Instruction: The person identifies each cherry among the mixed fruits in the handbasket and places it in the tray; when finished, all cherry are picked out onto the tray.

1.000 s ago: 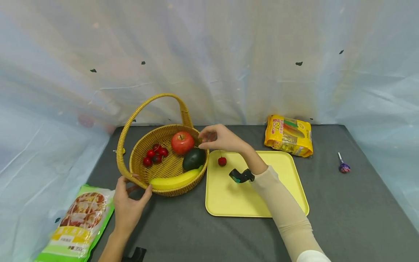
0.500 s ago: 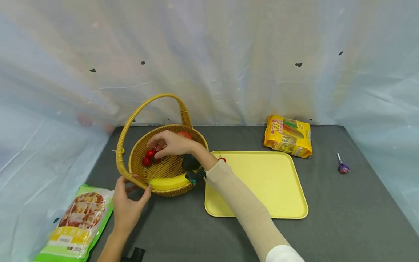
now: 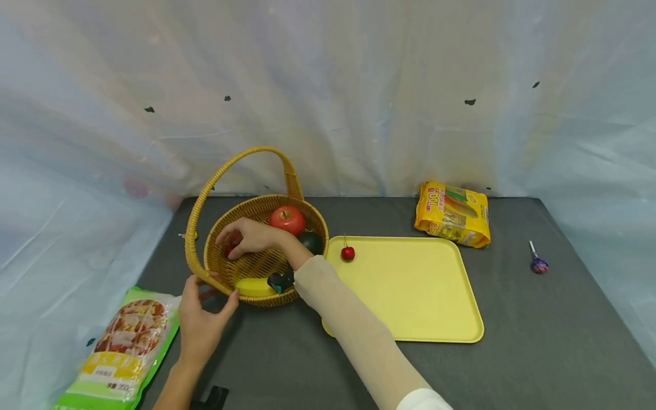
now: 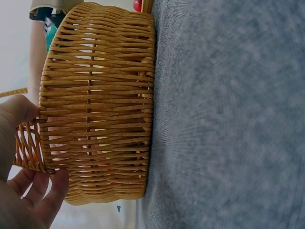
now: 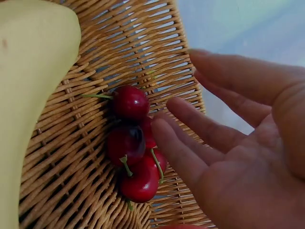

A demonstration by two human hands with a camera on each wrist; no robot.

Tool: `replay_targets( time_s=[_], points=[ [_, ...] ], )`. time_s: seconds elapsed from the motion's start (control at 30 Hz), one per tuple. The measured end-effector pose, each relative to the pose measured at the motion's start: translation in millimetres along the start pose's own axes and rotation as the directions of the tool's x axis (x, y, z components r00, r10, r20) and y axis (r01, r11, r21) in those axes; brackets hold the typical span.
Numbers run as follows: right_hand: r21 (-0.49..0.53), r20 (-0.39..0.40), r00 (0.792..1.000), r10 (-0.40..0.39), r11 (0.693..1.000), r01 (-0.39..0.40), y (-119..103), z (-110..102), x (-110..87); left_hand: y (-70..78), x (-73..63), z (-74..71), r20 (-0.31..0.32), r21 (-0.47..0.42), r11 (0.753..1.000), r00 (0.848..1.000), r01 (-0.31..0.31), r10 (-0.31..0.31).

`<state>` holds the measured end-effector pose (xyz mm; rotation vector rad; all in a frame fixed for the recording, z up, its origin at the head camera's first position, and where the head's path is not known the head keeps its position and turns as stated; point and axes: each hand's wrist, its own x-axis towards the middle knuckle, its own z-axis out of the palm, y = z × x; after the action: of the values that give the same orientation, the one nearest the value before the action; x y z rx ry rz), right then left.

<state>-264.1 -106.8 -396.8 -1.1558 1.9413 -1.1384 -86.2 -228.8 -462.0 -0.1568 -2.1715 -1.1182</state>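
Observation:
My left hand [image 3: 202,322] grips the wicker basket [image 3: 279,300] at its near left rim, where the arched handle [image 3: 197,199] meets it. In the left wrist view, thumb and fingers [image 4: 58,193] lie on either side of that handle base. My right hand [image 3: 253,236] reaches inside the basket, fingers spread and lightly bent over several cherries [image 5: 129,102]. Fingertips are right beside the cherries in the right wrist view, and the hand mostly hides them in the head view. A red apple-like fruit [image 3: 287,220], a dark green avocado-like fruit [image 3: 311,242] and a banana [image 3: 253,287] share the basket.
A yellow tray [image 3: 410,296] beside the basket bears one cherry [image 3: 348,253]. Behind it lies a yellow snack packet [image 3: 452,214], with a lollipop [image 3: 538,262] farther right. A green-and-white food bag [image 3: 123,347] lies at the left. Plastic sheeting [image 3: 348,102] surrounds the table.
My right hand has moved left from the basket's right rim, across the fruit, to the cherries inside. My left hand has stayed at the basket's rim.

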Motion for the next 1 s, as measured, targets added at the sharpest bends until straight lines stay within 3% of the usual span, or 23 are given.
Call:
replay_targets(
  time_s=[0.2,0.4,0.67,0.87,1.0],
  points=[
    [0.019,0.054,0.998,0.035,0.999,-0.036,0,0,0.4,-0.4,1.2,-0.1,-0.002,0.012,1.0,1.0,0.011,-0.011],
    [-0.032,0.123,0.992,0.042,0.999,-0.039,2,3,4.6,0.3,0.5,-0.8,0.004,-0.009,1.0,1.0,-0.012,0.012],
    [-0.055,0.232,0.964,0.129,0.991,-0.12,4,8,5.7,0.7,0.4,-1.5,0.006,-0.009,1.0,1.0,-0.02,0.02],
    [-0.036,0.269,0.941,0.206,0.978,-0.204,3,11,6.8,0.7,0.1,-2.1,0.01,-0.008,1.0,1.0,-0.02,0.02],
    [-0.002,0.276,0.937,0.216,0.975,-0.224,2,13,7.3,0.4,-0.4,-2.3,0.011,-0.008,1.0,1.0,-0.016,0.016]
  ],
)
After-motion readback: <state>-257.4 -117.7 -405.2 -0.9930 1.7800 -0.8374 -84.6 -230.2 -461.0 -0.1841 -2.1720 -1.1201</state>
